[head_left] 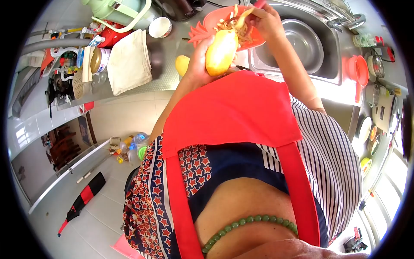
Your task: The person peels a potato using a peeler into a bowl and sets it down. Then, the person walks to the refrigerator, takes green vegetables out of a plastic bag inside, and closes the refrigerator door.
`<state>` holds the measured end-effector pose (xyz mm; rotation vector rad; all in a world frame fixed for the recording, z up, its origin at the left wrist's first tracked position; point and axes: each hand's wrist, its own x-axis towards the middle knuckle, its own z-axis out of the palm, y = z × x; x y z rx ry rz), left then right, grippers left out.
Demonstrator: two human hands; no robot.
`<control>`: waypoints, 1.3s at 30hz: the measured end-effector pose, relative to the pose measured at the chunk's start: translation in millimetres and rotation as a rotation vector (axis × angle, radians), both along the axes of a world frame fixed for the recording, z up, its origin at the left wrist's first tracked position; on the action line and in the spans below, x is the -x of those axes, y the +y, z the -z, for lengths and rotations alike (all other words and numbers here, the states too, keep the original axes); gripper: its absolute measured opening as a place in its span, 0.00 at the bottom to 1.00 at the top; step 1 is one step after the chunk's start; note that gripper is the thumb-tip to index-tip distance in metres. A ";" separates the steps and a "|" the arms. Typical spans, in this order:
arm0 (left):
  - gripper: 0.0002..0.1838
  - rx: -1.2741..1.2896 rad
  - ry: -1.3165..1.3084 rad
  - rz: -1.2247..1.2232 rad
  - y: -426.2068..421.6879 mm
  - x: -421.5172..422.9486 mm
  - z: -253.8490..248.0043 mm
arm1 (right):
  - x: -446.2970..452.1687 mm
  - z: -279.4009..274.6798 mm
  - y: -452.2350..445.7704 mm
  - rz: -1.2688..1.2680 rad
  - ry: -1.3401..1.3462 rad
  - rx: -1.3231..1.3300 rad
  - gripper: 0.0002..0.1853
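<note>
My left hand is wrapped round a large peeled yellow fruit or vegetable, held upright in front of the red apron. At the upper right of it, my right hand is closed on a tool with a red end; the rest of the tool is hard to make out. A strip of peel hangs by the fingers. Below both hands lies a red leaf-edged tray with peelings in it. Another yellow piece rests on the counter, left of my left hand.
A steel sink holding a metal basin is right of the tray. On the left are a white cup, a cream cloth and a green kettle-like container. A red dipper sits right of the sink.
</note>
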<state>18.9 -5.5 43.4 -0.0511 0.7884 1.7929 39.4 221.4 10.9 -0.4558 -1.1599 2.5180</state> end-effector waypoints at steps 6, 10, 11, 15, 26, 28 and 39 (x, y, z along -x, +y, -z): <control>0.26 -0.134 -0.070 -0.107 5.8 7.0 9.5 | -2.0 7.2 13.9 0.186 -0.014 -0.276 0.05; 0.26 -0.114 -0.149 -0.110 8.0 5.6 9.1 | -4.7 -10.9 -2.8 0.332 -0.217 -0.940 0.10; 0.26 -0.100 -0.157 -0.098 7.3 6.6 10.2 | -6.3 -16.6 -7.2 0.329 -0.247 -0.989 0.10; 0.27 -0.018 -0.321 -0.210 6.4 5.9 12.1 | -5.9 -11.5 -13.6 0.374 -0.337 -1.224 0.14; 0.26 -0.024 -0.396 -0.226 5.7 9.3 15.9 | -9.7 -21.6 -21.2 0.189 -0.145 -0.526 0.06; 0.25 -0.024 -0.379 -0.220 5.4 9.9 18.5 | -10.7 -23.4 -29.3 0.064 -0.072 -0.231 0.05; 0.23 -0.085 -0.330 -0.158 7.1 10.1 25.6 | -19.7 -25.2 -69.9 -0.217 -0.113 -0.298 0.11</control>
